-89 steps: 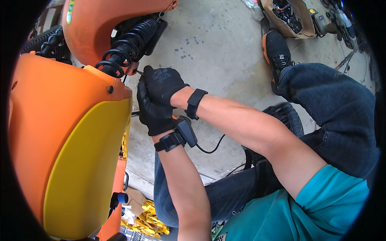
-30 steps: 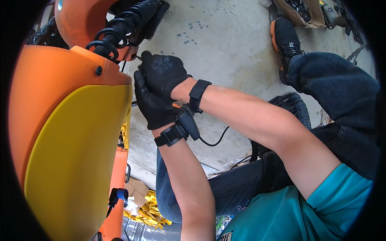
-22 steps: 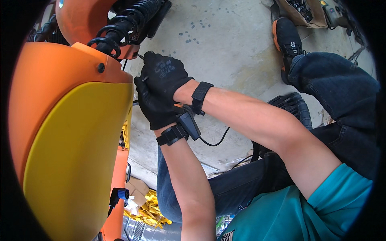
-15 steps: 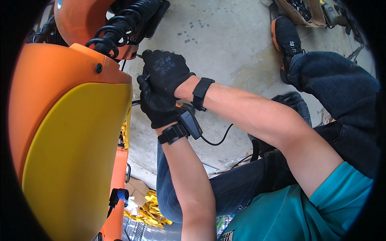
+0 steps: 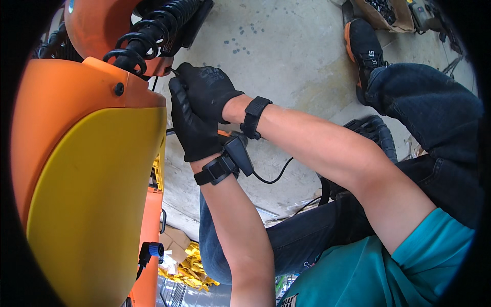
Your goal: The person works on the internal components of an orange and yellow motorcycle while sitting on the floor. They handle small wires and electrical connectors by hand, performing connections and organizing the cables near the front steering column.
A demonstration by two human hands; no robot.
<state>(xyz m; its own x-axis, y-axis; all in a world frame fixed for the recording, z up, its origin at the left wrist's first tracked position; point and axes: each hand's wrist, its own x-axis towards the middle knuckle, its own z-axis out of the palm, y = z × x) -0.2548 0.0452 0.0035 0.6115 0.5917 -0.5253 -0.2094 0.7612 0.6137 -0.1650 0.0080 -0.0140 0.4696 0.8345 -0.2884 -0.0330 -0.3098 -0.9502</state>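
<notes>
Both my hands wear black gloves and are pressed together beside an orange vehicle part (image 5: 162, 66) under a black coil-spring shock absorber (image 5: 146, 43). My right hand (image 5: 208, 91) is closed, and a thin dark rod (image 5: 174, 71) runs from its fingertips to the orange part. My left hand (image 5: 193, 125) lies just below, its fingers curled up against the right hand; what it holds, if anything, is hidden. Past its wrist shows part of an orange and dark object (image 5: 225, 134), mostly covered. A black strap with a box (image 5: 238, 156) sits on my left wrist.
A large orange and yellow body panel (image 5: 94, 194) fills the left side. Below it hangs a black connector with a blue end (image 5: 153, 249). Gold wrapping (image 5: 192, 268) and cardboard (image 5: 174, 240) lie low down. An open carton (image 5: 388, 15) stands at upper right, near my shoe (image 5: 364, 48).
Both hands have shifted slightly left. My left hand has moved up against the right, its fingers nearer the right fingertips. The shock absorber and panel appear slightly further left.
</notes>
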